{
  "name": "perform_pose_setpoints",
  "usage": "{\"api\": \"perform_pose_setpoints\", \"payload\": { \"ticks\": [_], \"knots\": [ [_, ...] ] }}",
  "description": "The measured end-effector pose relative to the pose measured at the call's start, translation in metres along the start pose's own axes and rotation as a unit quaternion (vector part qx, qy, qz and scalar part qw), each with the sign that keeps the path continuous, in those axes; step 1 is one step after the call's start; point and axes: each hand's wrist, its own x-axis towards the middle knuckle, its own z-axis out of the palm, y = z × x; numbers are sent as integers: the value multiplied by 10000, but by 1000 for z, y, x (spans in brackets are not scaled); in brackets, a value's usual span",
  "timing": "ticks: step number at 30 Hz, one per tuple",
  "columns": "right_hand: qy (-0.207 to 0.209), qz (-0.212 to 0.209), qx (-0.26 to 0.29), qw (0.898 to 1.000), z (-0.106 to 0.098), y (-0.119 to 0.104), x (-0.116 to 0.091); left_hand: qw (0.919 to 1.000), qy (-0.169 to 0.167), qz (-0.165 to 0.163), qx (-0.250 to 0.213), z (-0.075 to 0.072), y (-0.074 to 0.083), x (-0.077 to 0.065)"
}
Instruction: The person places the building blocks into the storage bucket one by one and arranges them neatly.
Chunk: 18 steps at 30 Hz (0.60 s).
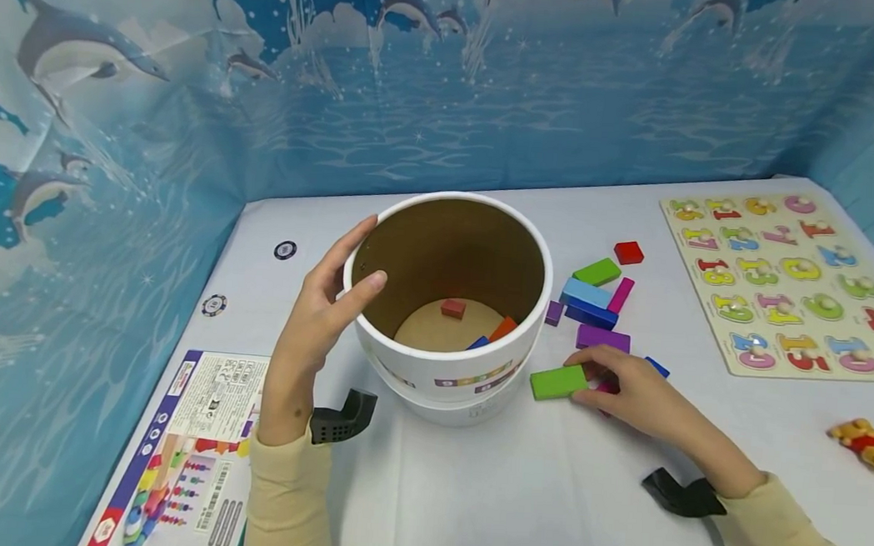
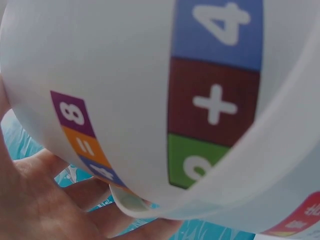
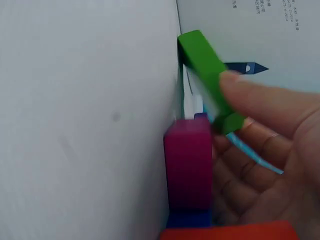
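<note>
A white bucket (image 1: 443,357) with printed number labels stands on the table, its mouth toward me. My left hand (image 1: 322,304) grips its left rim, thumb over the inside edge and fingers along the outer wall (image 2: 125,45). Down in the bucket lie a red block (image 1: 453,308), an orange block (image 1: 504,328) and part of a blue one (image 1: 478,342). My right hand (image 1: 629,385) pinches a green block (image 1: 558,382) by its right end, just right of the bucket. A magenta block (image 3: 189,165) lies below that hand, partly hidden by it in the head view.
Several loose blocks, among them a purple block (image 1: 602,339) and a light blue block (image 1: 586,293), lie right of the bucket. A number puzzle board (image 1: 772,314) and a bear figure (image 1: 868,444) are farther right. A printed box (image 1: 185,458) lies at left, near two round chips (image 1: 285,250).
</note>
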Motion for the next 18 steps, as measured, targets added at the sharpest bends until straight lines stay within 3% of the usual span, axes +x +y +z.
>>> {"api": "perform_pose_setpoints", "payload": {
  "ticks": [8, 14, 18],
  "knots": [
    [-119, -101, 464, 9988, -23, -12, -1, 10000, -8, -4, -45, 0, 0, 0],
    [150, -338, 887, 9954, -60, -35, -1, 10000, -13, -8, -92, 0, -1, 0],
    [399, -748, 1467, 9855, -90, -56, 4, 10000, -25, -5, -95, 0, 0, 0]
  ]
}}
